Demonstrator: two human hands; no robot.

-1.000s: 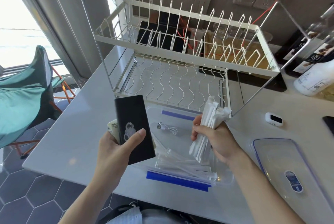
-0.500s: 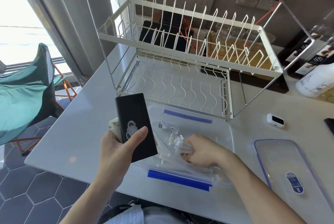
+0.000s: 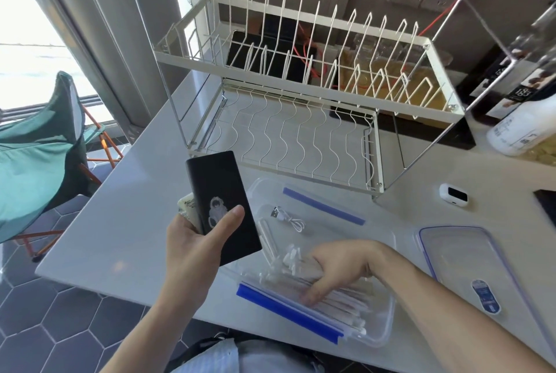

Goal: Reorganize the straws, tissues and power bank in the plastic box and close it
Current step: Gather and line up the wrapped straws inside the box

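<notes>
Nearest me, my right hand (image 3: pixel 337 267) reaches down into the clear plastic box (image 3: pixel 388 321), fingers curled over the bundle of wrapped white straws (image 3: pixel 337 306) lying along the box's near side; the grip is closed loosely on the straws, thumb pressed to them. The box's near blue clasp (image 3: pixel 285 318) sits at its front edge. My left hand (image 3: pixel 192 240) is raised just left of the box, its grip closed round the black power bank (image 3: pixel 222 207), thumb across its face, with a pale tissue packet (image 3: pixel 188 207) held behind it. A white USB cable (image 3: pixel 288 219) lies at the far end of the box, beside the far blue clasp (image 3: pixel 323 205). To the right, the clear lid (image 3: pixel 469 267) rests flat on the white tabletop (image 3: pixel 120 222), apart from the box. Beyond it sits a small white device (image 3: pixel 453 194). Farthest stands a white wire dish rack (image 3: pixel 301 87).
</notes>
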